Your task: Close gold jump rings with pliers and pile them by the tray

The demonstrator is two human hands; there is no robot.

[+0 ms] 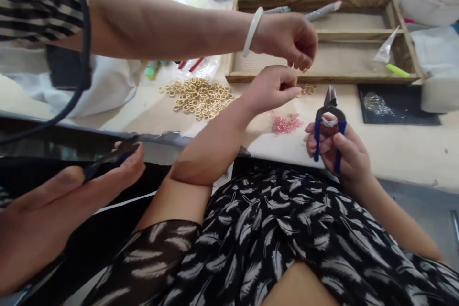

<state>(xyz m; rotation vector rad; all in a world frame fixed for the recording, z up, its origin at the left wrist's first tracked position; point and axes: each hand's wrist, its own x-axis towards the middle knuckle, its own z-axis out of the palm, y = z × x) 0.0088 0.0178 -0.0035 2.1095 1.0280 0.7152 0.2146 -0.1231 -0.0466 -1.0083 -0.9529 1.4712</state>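
My left hand (pixel 274 87) is above the table with its fingers curled and thumb pressed in. Whatever it might hold is too small to make out. Beside its fingertips lie a few gold rings (pixel 309 89). My right hand (pixel 349 153) grips blue-handled pliers (pixel 330 105), their jaws pointing away from me. Between the two hands sits a small heap of pink pieces (pixel 287 123). A large pile of gold rings (pixel 202 98) spreads left of my left wrist.
A co-worker's hand with a white bangle (pixel 253 32) hovers just above my left hand; another hand (pixel 107 179) holds dark pliers at left. Behind stands a divided wooden tray (pixel 322 78). A black mat (pixel 398 105) with silvery bits lies at right.
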